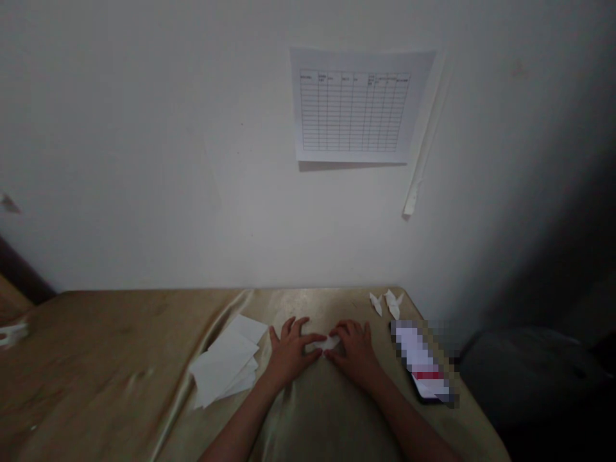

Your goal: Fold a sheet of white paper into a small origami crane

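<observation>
Both my hands rest on the tan table close to the wall. My left hand lies with fingers spread and its thumb and forefinger pressing a small white folded paper. My right hand meets it from the right, fingertips curled down onto the same paper. Most of the paper is hidden under the fingers.
A loose stack of white sheets lies left of my hands. Two small folded paper figures sit at the table's back right corner. A phone lies near the right edge. A printed table sheet hangs on the wall.
</observation>
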`<state>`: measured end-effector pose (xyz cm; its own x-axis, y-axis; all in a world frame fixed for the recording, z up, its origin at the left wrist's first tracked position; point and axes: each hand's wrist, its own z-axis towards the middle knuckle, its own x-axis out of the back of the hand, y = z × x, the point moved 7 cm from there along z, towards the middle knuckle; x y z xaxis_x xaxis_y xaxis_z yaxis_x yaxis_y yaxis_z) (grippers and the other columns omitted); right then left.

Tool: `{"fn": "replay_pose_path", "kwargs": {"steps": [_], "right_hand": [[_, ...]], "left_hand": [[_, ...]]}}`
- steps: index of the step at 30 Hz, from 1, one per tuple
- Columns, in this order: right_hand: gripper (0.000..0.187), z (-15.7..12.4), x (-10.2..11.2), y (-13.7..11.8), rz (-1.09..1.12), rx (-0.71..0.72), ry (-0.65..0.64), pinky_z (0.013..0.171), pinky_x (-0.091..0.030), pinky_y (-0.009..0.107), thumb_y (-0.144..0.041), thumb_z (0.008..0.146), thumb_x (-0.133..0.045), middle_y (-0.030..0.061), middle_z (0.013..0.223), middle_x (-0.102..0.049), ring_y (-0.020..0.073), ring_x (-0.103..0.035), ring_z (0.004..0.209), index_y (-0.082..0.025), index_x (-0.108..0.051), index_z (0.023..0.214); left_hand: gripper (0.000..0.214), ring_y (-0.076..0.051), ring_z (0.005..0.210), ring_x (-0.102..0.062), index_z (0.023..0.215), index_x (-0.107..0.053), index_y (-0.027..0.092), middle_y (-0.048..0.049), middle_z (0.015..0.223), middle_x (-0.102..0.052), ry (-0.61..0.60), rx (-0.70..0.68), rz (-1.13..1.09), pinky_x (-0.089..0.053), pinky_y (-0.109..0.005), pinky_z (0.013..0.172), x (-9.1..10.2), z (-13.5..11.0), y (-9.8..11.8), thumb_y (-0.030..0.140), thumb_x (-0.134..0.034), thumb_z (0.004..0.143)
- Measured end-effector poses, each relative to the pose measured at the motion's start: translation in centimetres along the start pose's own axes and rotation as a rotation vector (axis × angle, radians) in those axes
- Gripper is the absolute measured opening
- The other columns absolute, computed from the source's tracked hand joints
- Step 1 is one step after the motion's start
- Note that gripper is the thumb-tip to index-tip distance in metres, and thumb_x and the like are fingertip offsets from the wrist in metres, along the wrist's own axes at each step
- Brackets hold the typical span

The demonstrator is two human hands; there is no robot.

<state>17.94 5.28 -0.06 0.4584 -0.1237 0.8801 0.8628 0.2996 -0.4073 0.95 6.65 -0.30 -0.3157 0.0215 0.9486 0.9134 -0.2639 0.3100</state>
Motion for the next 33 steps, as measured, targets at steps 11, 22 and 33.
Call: {"fn": "replay_pose_path", "kwargs": {"steps": [11, 22, 33], "right_hand": [[0.025, 0.0, 0.5, 0.1, 0.013, -0.028, 0.08, 0.118, -0.001, 0.059, -0.035, 0.082, -0.067, 0.0051, 0.118, -0.065, 0.0278, -0.053, 0.12, -0.028, -0.067, 0.105], [0.02, 0.6, 1.0, 2.6, -0.109, -0.222, 0.151, 0.112, -0.015, 0.06, -0.028, 0.085, -0.062, 0.008, 0.12, -0.064, 0.0298, -0.053, 0.117, -0.027, -0.067, 0.104], [0.014, 0.9, 1.1, 2.7, -0.149, -0.25, 0.17, 0.109, -0.021, 0.058, -0.028, 0.087, -0.06, 0.006, 0.116, -0.063, 0.0286, -0.053, 0.113, -0.028, -0.067, 0.099]], "left_hand": [[0.034, -0.039, 0.149, -0.023, 0.115, -0.065, 0.06, 0.0046, 0.154, -0.044, 0.008, -0.003, -0.007, -0.002, -0.08, 0.109, 0.0, 0.0, -0.1, 0.049, -0.07, 0.083], [0.035, -0.04, 0.149, -0.022, 0.116, -0.066, 0.058, 0.003, 0.154, -0.043, -0.015, 0.004, -0.022, -0.001, -0.081, 0.108, 0.4, 0.0, 0.2, 0.047, -0.07, 0.083], [0.035, -0.04, 0.149, -0.02, 0.117, -0.066, 0.057, 0.0038, 0.155, -0.042, -0.033, 0.007, -0.026, 0.001, -0.081, 0.109, 0.2, 0.0, 0.2, 0.048, -0.068, 0.084]]}}
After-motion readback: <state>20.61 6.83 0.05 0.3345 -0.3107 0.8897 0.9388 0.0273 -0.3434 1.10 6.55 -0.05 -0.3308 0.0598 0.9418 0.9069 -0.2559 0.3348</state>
